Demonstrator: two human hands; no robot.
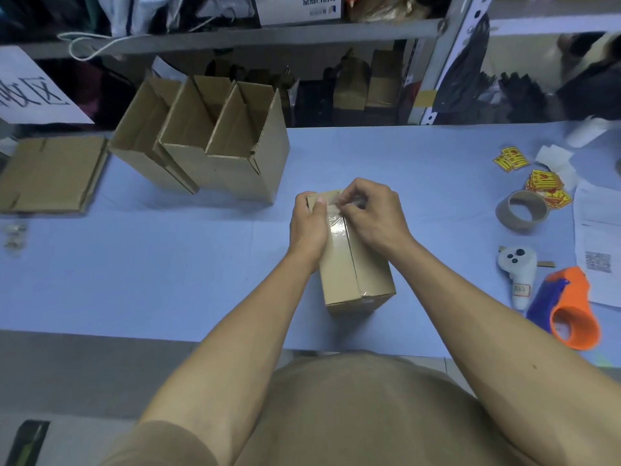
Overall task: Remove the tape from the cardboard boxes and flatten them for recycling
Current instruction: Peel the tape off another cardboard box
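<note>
At table centre: we see a sealed box (353, 260) on the blue table (168, 264).
Left hand (307, 227): fingers curled over the box's far left edge, thumb pressing the top.
Right hand (368, 213): fingertips pinching the clear tape (336, 227) at the far end.
Box axis: long side running away from us, tape along the seam.
Writing: none we can read on the box.

The white paper sign (32, 92) at far left shows the character "区", seen upside down.
</note>
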